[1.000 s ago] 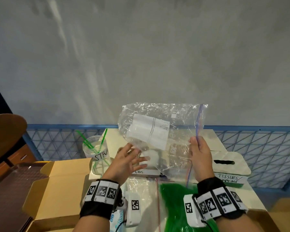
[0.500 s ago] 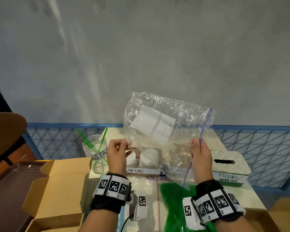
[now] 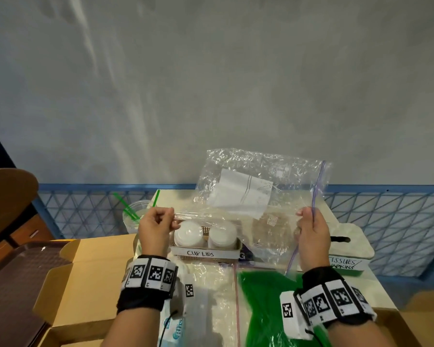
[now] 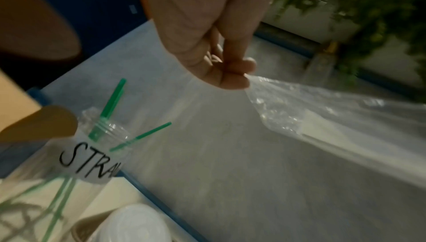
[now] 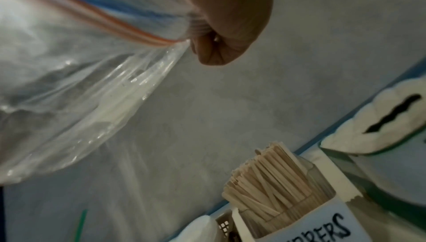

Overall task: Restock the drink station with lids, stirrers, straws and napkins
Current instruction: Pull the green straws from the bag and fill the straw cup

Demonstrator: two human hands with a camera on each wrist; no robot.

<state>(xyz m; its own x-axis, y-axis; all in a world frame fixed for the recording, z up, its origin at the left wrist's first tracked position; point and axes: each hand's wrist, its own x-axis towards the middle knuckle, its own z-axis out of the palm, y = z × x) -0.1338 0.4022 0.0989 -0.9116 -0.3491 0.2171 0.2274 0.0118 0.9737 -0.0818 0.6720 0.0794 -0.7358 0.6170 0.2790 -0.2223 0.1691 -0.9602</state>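
— What changed just now?

— My left hand [image 3: 156, 227], open a second ago, now pinches the far end of the crinkled clear zip bag [image 3: 261, 196]; my right hand [image 3: 311, 229] still pinches its purple zip edge.

— Where is it?

— Stretched flat above the brown basket labelled CUP LIDS [image 3: 206, 254], which holds the white lids [image 3: 189, 232]. The bag looks empty, so I'd say lids are restocked.

On my head view I see an open cardboard box [image 3: 85, 279] at the left of the bench [image 3: 376, 284], its flaps folded out, with a dark brown tray [image 3: 15, 284] just beside it. Behind the bench runs a blue lattice railing [image 3: 90, 211] below a grey concrete wall [image 3: 211, 83]. On my left wrist view, blurred green foliage [image 4: 368, 9] shows at the upper right.
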